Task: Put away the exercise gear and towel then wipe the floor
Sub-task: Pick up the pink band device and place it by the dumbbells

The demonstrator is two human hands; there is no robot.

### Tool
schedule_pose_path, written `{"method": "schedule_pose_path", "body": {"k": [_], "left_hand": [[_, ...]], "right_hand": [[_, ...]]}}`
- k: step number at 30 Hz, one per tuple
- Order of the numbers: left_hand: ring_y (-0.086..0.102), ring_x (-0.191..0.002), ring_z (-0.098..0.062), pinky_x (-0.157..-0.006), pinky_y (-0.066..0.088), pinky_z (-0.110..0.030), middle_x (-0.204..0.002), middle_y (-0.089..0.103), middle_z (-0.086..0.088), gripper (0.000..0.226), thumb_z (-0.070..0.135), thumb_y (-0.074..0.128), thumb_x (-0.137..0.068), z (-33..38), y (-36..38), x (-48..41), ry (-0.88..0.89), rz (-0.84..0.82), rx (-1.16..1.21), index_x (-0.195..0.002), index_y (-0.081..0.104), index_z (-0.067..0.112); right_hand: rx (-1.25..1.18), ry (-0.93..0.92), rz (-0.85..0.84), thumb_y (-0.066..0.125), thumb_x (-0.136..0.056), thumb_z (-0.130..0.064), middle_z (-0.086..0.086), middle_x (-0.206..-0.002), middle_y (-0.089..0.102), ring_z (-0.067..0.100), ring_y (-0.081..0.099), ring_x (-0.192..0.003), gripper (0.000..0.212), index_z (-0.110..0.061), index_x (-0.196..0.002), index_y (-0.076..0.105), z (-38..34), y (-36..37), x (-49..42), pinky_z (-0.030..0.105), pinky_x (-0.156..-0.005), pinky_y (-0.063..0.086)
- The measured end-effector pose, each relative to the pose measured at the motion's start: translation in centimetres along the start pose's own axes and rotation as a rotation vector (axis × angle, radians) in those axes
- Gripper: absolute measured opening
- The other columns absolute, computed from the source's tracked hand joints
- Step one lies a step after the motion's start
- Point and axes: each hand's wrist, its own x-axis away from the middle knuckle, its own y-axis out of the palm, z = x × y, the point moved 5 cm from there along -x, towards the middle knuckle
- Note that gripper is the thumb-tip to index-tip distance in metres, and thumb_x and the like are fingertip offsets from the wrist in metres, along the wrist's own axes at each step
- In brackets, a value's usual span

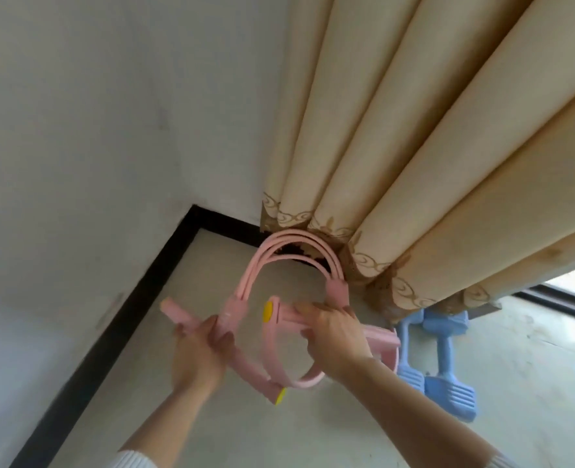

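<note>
I hold a pink pedal resistance band (pixel 293 246) above the floor in the room's corner. Its rubber tubes arch up toward the curtain hem. My left hand (pixel 201 346) grips the left pink foam bar, whose yellow end cap (pixel 281 396) points down. My right hand (pixel 335 336) grips the right pink bar, with a yellow cap (pixel 268 311) at its inner end. Two blue dumbbells (pixel 444 373) lie side by side on the floor just right of my right hand, partly under the curtain. No towel is in view.
A beige pleated curtain (pixel 414 146) hangs over the upper right, its patterned hem near the floor. A white wall (pixel 93 130) with a black skirting board (pixel 117 309) bounds the left. Pale tiled floor (pixel 245 434) spreads below. A window track shows at the far right.
</note>
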Motion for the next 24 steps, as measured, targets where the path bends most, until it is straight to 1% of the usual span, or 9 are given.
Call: {"method": "schedule_pose_path", "body": {"k": [3, 6, 8, 10, 12, 14, 16, 21, 24], "left_hand": [[0.054, -0.094, -0.036, -0.077, 0.04, -0.035, -0.081, 0.067, -0.014, 0.029, 0.04, 0.051, -0.077, -1.3, 4.2, -3.3, 0.062, -0.012, 0.007, -0.09, 0.066, 0.018], [0.059, -0.078, -0.032, -0.073, 0.04, -0.034, -0.056, 0.056, 0.006, 0.014, 0.034, 0.065, -0.082, -0.6, 7.1, -4.5, 0.061, -0.042, 0.113, -0.074, 0.062, 0.023], [0.064, -0.077, -0.031, -0.074, 0.045, -0.037, -0.057, 0.062, 0.004, 0.018, 0.04, 0.066, -0.077, -0.4, 9.5, -4.2, 0.045, -0.116, 0.208, -0.077, 0.067, 0.022], [0.066, -0.083, -0.028, -0.078, 0.05, -0.041, -0.071, 0.072, 0.005, 0.03, 0.05, 0.064, -0.061, -0.5, 11.5, -3.4, 0.005, -0.191, 0.328, -0.086, 0.071, 0.034], [0.065, -0.083, -0.019, -0.072, 0.052, -0.033, -0.076, 0.073, 0.015, 0.025, 0.037, 0.073, -0.062, -0.7, 13.3, -2.5, -0.048, -0.301, 0.443, -0.085, 0.07, 0.047], [0.061, -0.07, -0.007, -0.058, 0.043, -0.016, -0.071, 0.071, 0.016, 0.028, 0.014, 0.076, -0.071, -0.6, 14.6, -1.9, -0.06, -0.424, 0.521, -0.082, 0.072, 0.04], [0.057, -0.062, -0.005, -0.052, 0.036, -0.013, -0.068, 0.069, 0.015, 0.03, 0.003, 0.067, -0.074, -0.6, 15.1, -2.0, -0.035, -0.479, 0.513, -0.086, 0.073, 0.03], [0.044, -0.052, -0.005, -0.052, 0.032, -0.02, -0.05, 0.056, 0.018, 0.042, 0.01, 0.05, -0.062, -1.3, 14.9, -2.5, -0.045, -0.596, 0.466, -0.089, 0.074, 0.03], [0.038, -0.056, -0.009, -0.054, 0.03, -0.022, -0.052, 0.05, 0.017, 0.049, 0.001, 0.049, -0.071, -1.3, 15.5, -2.6, 0.006, -0.678, 0.409, -0.091, 0.073, 0.039]], "right_hand": [[-0.032, 0.018, 0.048, 0.056, -0.087, -0.012, -0.001, -0.11, 0.063, 0.023, 0.055, -0.103, 0.045, -0.031, -0.126, 0.048, 1.3, 2.0, -3.3, 0.032, -0.085, 0.04], [-0.017, 0.026, 0.066, 0.056, -0.089, -0.016, -0.002, -0.111, 0.063, 0.023, 0.048, -0.112, 0.04, -0.032, -0.125, 0.047, 2.5, 3.1, -5.6, 0.036, -0.091, 0.038], [-0.023, 0.037, 0.082, 0.056, -0.09, -0.019, -0.002, -0.113, 0.063, 0.023, 0.047, -0.114, 0.038, -0.033, -0.125, 0.048, 3.2, 3.5, -6.6, 0.037, -0.093, 0.038], [-0.04, 0.061, 0.08, 0.054, -0.091, -0.022, 0.0, -0.112, 0.062, 0.025, 0.047, -0.113, 0.037, -0.033, -0.127, 0.049, 3.9, 4.2, -7.1, 0.037, -0.095, 0.037], [-0.035, 0.088, 0.052, 0.053, -0.093, -0.024, 0.0, -0.113, 0.064, 0.026, 0.049, -0.113, 0.039, -0.036, -0.13, 0.047, 4.8, 5.5, -7.4, 0.038, -0.095, 0.036], [-0.037, 0.138, 0.001, 0.051, -0.094, -0.026, 0.0, -0.117, 0.063, 0.026, 0.053, -0.113, 0.045, -0.043, -0.135, 0.042, 6.0, 6.8, -7.6, 0.038, -0.097, 0.037], [-0.061, 0.194, -0.044, 0.051, -0.096, -0.028, 0.003, -0.124, 0.059, 0.026, 0.053, -0.116, 0.049, -0.047, -0.139, 0.037, 7.2, 8.2, -7.8, 0.037, -0.099, 0.039], [-0.036, 0.154, -0.02, 0.049, -0.095, -0.022, 0.004, -0.123, 0.061, 0.027, 0.055, -0.113, 0.055, -0.047, -0.142, 0.033, 7.0, 10.1, -8.4, 0.039, -0.099, 0.042], [-0.035, 0.126, 0.072, 0.051, -0.093, -0.02, 0.003, -0.123, 0.061, 0.029, 0.052, -0.113, 0.055, -0.04, -0.143, 0.037, 6.8, 10.2, -8.2, 0.04, -0.097, 0.041]]}}
